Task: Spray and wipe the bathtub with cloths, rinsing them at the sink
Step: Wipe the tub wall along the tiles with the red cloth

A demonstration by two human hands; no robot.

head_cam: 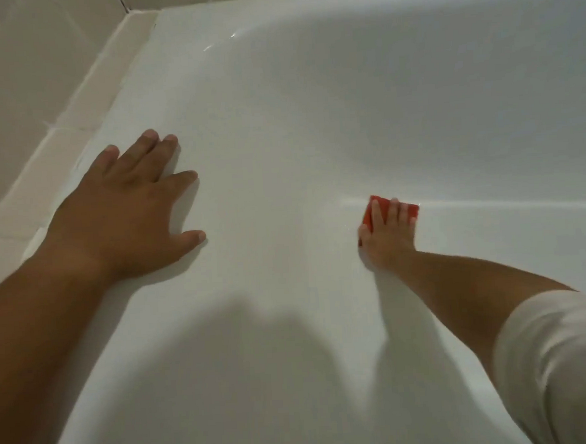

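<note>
Pressing red cloth [410, 212] onto bathtub [312, 117], right hand [387, 236] flat; left hand [126, 211] flat near ledge [83, 124].

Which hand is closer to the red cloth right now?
Right. The right hand lies on the red cloth, fingers spread over it. The left hand rests flat on the tub, far to the cloth's left, beside the tiled edge.

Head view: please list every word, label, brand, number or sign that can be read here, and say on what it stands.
None: no readable text shows on the bathtub, the red cloth under the right hand, the wall tiles or the white sleeve.
</note>
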